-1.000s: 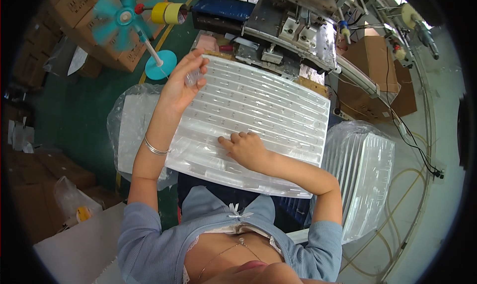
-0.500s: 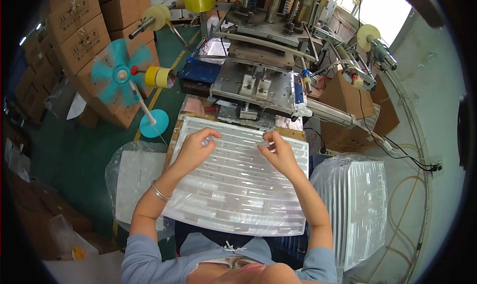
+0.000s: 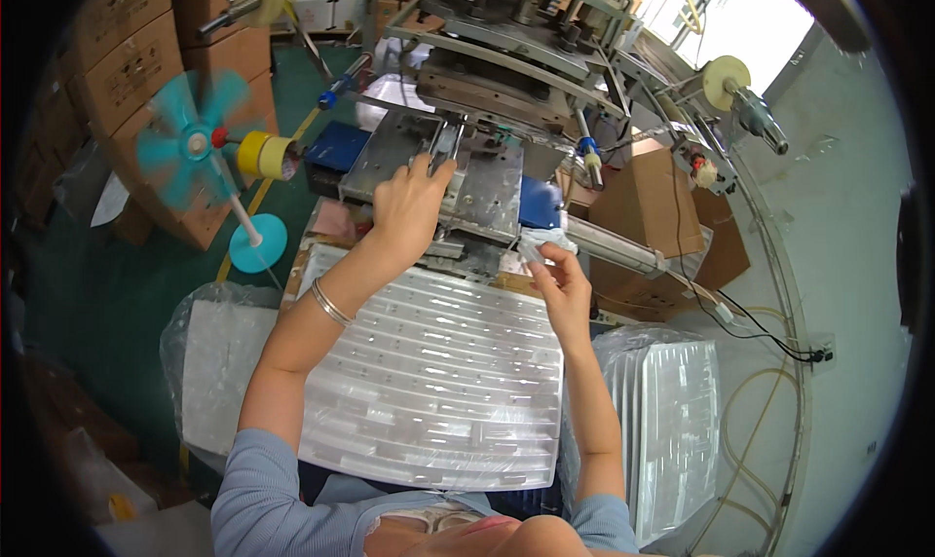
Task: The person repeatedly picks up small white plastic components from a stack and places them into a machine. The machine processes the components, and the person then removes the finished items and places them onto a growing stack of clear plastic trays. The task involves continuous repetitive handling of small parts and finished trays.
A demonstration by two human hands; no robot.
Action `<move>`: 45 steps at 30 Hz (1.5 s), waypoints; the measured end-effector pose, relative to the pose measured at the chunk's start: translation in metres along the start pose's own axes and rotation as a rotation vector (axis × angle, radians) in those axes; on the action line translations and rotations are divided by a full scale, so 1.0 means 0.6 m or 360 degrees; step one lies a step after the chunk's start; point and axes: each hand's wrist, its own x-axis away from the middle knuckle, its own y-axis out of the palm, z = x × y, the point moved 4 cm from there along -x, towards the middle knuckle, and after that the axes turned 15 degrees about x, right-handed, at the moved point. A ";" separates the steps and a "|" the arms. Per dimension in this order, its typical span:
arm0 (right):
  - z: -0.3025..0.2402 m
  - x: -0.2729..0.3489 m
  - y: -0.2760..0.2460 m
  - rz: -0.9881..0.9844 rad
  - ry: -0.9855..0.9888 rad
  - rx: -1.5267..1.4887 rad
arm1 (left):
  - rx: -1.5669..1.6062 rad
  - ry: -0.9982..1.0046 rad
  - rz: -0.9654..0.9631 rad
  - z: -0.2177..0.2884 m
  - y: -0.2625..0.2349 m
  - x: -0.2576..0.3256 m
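Observation:
My left hand (image 3: 411, 206) reaches over the flat metal plate (image 3: 487, 192) of a press-like machine. Its fingertips are bent down onto the metal fixture (image 3: 446, 148) on that plate, and whatever they pinch is hidden. Closer to me on the right, my right hand (image 3: 565, 289) pinches a small clear plastic piece (image 3: 531, 253) between thumb and fingers, just off the plate's near right corner. Below both hands lies a wide white tray (image 3: 429, 382) with rows of ridges and small clear parts in them.
The machine's upper frame (image 3: 506, 46) rises behind the plate. At the left a turquoise fan (image 3: 198, 146) spins near stacked cartons (image 3: 127, 60). Bagged white trays (image 3: 672, 430) stand at the right, beside an open carton (image 3: 638, 202). More wrapped white material (image 3: 229, 372) lies left.
My left hand has gone from above the tray forward to the fixture. The right hand has moved forward to the tray's far edge. The metal plate has slid left, and the view has shifted.

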 end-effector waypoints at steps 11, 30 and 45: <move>-0.098 -0.110 0.046 0.0645 -0.0482 0.0723 | 0.0054 0.0319 -0.0488 0.016 0.059 -0.099; -0.114 0.084 0.098 -0.0215 -0.0715 0.0832 | 0.3361 -0.1167 0.0795 -0.210 -0.161 0.191; -0.141 0.310 0.202 -0.1007 -0.1421 0.1259 | 0.1827 -0.0844 -0.0029 -0.099 -0.125 0.216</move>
